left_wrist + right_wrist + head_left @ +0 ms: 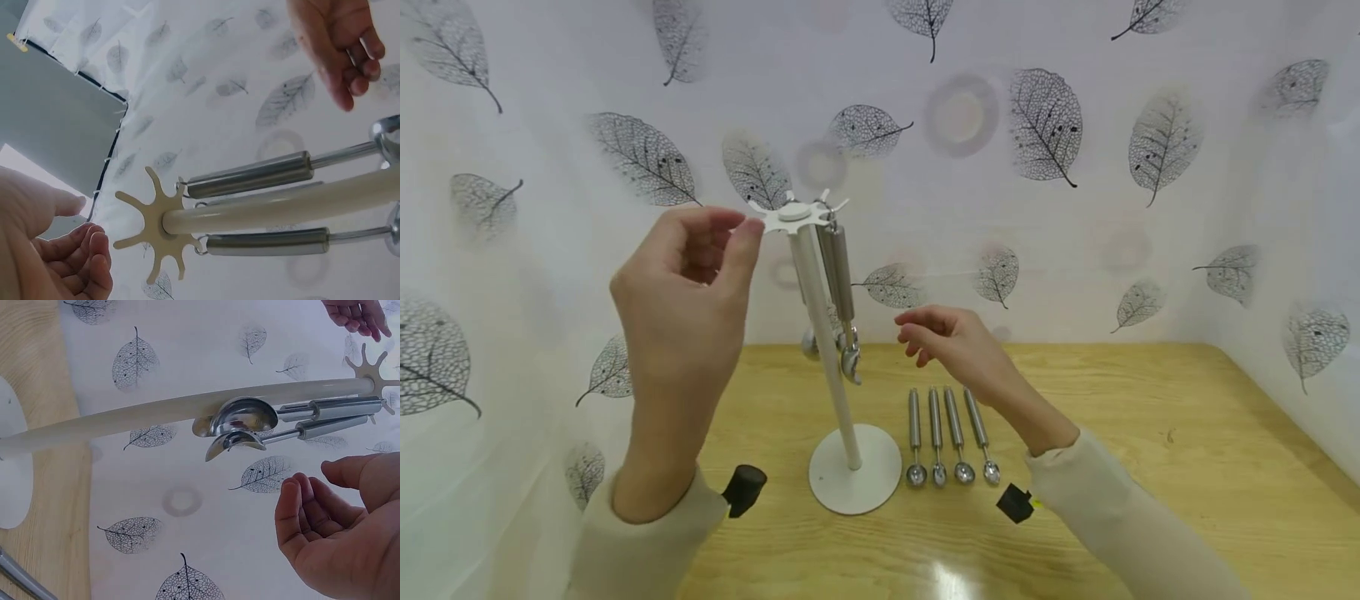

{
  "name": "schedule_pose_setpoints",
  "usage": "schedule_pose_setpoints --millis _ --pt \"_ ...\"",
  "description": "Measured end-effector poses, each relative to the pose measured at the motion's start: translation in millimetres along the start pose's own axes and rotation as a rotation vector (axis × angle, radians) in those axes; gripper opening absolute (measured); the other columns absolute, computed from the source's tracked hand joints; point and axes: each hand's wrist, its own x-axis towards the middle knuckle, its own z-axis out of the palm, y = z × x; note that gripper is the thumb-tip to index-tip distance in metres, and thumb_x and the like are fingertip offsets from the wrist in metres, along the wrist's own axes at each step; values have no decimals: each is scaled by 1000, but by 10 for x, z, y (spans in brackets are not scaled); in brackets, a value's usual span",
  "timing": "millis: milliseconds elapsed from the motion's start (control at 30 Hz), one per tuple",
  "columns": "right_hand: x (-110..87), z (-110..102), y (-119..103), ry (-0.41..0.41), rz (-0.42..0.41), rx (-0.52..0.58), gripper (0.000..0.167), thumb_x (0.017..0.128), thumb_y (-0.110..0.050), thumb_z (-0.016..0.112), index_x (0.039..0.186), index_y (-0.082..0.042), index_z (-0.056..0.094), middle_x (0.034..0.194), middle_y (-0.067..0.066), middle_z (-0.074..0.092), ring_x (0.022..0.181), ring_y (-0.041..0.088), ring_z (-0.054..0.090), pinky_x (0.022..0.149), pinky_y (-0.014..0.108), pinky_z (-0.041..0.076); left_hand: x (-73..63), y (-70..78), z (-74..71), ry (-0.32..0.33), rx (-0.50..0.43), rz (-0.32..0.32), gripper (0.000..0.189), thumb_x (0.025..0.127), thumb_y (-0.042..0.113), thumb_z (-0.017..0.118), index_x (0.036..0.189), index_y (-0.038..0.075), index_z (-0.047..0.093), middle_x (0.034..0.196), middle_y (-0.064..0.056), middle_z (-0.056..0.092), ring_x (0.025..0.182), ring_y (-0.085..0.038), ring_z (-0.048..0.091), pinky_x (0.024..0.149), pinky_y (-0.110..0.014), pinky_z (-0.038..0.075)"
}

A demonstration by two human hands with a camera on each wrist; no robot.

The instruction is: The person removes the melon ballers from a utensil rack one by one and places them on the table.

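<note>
The person wears long sleeves in a pale cream cloth with a matt, plain surface. The left sleeve (643, 542) is roomy and ends at the wrist in a smooth, rounded cuff; the right sleeve (1120, 508) is cut alike, with small creases along its edge. A small black device (745, 490) juts from the left cuff, its body rounded toward the end, with a fleck of yellow at its base. The right cuff carries a second black device (1016, 503), blockier and sharp-cornered, with a short yellow strip beside it. Beyond the cuffs, the left hand (679, 287) and right hand (958, 343) are bare.
</note>
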Motion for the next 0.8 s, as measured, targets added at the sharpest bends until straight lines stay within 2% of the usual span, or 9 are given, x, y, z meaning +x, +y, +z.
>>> schedule_pose_setpoints --millis 133,333,633,800 --pt "37 49 -78 -1 -10 7 28 105 -19 59 128 -4 66 107 11 69 89 32 64 82 38 57 -19 64 66 -27 29 77 27 96 28 73 108 4 73 91 -3 69 75 -11 59 68 -20 48" --pt "79 109 -151 4 -28 24 29 105 -17 59 129 -2 65 107 11 69 87 25 65 81 37 57 -3 50 137 -81 118 150 32 92 31 77 104 1 75 90 -4 68 73 -8 58 67 -19 49" --pt "193 182 -255 35 -115 90 27 104 -14 60 127 0 66 107 13 69 94 26 64 82 34 58 35 67 151 -83 166 196 29 91 29 78 100 2 78 81 -6 65 70 -10 55 62 -19 44" --pt "227 268 -299 37 -181 139 27 103 -10 62 126 3 66 111 14 68 95 25 65 85 36 58 29 45 153 -73 192 188 23 93 25 77 100 3 80 82 -6 66 71 -10 56 62 -17 46"
